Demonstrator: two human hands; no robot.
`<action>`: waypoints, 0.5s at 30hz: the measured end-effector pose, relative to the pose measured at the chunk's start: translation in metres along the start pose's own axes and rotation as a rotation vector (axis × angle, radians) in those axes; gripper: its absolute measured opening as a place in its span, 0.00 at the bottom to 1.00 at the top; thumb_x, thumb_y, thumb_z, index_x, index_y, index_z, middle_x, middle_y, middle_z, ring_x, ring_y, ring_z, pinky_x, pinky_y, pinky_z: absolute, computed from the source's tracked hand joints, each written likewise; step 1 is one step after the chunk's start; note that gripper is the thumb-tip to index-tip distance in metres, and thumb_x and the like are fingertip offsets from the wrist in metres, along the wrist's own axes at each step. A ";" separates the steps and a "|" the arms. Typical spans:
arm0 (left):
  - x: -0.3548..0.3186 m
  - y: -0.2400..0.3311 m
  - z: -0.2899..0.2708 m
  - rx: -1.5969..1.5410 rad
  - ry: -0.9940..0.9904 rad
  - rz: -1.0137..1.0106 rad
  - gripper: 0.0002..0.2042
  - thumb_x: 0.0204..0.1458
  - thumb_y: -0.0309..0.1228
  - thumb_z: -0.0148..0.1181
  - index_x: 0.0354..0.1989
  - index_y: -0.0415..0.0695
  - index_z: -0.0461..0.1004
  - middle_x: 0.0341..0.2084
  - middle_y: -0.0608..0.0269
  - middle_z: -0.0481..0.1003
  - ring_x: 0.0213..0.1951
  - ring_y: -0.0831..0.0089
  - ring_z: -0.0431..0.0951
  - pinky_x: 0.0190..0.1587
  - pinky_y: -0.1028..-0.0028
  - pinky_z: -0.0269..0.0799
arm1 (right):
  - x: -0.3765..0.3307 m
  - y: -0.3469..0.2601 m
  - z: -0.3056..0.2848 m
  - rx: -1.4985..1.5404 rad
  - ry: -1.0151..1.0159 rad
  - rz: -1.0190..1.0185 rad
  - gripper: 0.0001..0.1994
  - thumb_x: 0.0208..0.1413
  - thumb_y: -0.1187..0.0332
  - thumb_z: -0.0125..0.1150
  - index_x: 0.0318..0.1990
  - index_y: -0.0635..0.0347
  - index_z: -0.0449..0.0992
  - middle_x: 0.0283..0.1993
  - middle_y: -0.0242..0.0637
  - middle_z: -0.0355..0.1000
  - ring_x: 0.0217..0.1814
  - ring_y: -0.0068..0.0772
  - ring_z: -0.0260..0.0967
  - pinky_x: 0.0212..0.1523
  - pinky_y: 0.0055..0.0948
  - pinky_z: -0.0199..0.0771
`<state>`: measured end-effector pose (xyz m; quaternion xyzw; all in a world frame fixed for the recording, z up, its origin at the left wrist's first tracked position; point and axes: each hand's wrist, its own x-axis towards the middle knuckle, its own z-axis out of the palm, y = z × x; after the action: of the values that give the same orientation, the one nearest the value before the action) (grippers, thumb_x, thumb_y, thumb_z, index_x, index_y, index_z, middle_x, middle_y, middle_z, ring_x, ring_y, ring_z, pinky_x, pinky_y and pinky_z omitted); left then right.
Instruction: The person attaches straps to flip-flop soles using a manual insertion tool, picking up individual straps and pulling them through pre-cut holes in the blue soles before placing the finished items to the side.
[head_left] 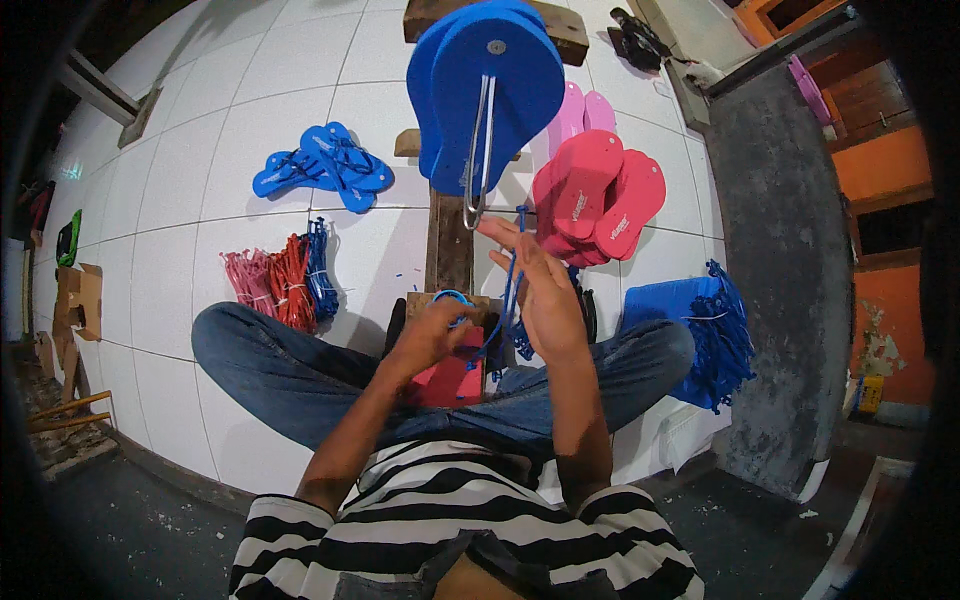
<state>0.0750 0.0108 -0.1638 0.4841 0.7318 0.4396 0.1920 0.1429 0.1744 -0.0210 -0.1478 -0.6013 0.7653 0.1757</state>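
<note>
Pink, red and blue strap bundles (283, 280) are lying on the white tiled floor (170, 230) at the left, beyond the person's knee, with finished blue sandals (325, 165) farther back. The left hand (432, 335) is curling its fingers shut around a blue strap (505, 300) — just above a red sole (450, 380) resting in the lap. The right hand (540, 290) is pinching the same strap, fingers half open, below a blue sole (490, 85) hanging on a metal hook (478, 160). Red soles (595, 195) are stacking up to the right.
</note>
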 end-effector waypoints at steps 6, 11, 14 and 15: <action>0.031 0.102 -0.082 -0.652 0.067 -0.329 0.15 0.58 0.33 0.58 0.48 0.36 0.73 0.34 0.62 0.76 0.37 0.81 0.74 0.40 0.77 0.71 | 0.007 0.000 0.032 -0.219 0.017 -0.015 0.22 0.68 0.56 0.38 0.56 0.63 0.72 0.64 0.43 0.58 0.68 0.37 0.54 0.68 0.33 0.45; 0.035 0.104 -0.096 -0.718 0.272 -0.405 0.11 0.56 0.32 0.61 0.40 0.36 0.77 0.23 0.66 0.75 0.21 0.84 0.71 0.24 0.81 0.66 | 0.005 -0.002 0.028 -0.301 0.070 -0.081 0.19 0.65 0.57 0.48 0.53 0.61 0.74 0.55 0.44 0.65 0.58 0.34 0.64 0.58 0.28 0.61; 0.038 0.108 -0.116 -0.783 0.439 -0.483 0.12 0.56 0.32 0.61 0.41 0.35 0.77 0.22 0.66 0.74 0.21 0.83 0.72 0.23 0.81 0.67 | -0.016 -0.017 0.026 -0.460 -0.192 0.158 0.18 0.60 0.59 0.58 0.51 0.61 0.75 0.45 0.40 0.71 0.44 0.29 0.70 0.43 0.28 0.69; 0.038 0.103 -0.115 -0.721 0.469 -0.420 0.13 0.57 0.33 0.60 0.42 0.35 0.77 0.22 0.66 0.74 0.21 0.82 0.72 0.22 0.81 0.68 | -0.022 -0.012 0.029 -0.567 -0.200 0.017 0.18 0.55 0.62 0.64 0.48 0.64 0.76 0.34 0.37 0.73 0.31 0.26 0.70 0.31 0.28 0.68</action>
<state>0.0321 0.0065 -0.0103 0.1162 0.6381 0.7145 0.2623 0.1507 0.1423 -0.0021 -0.1200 -0.8041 0.5790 0.0610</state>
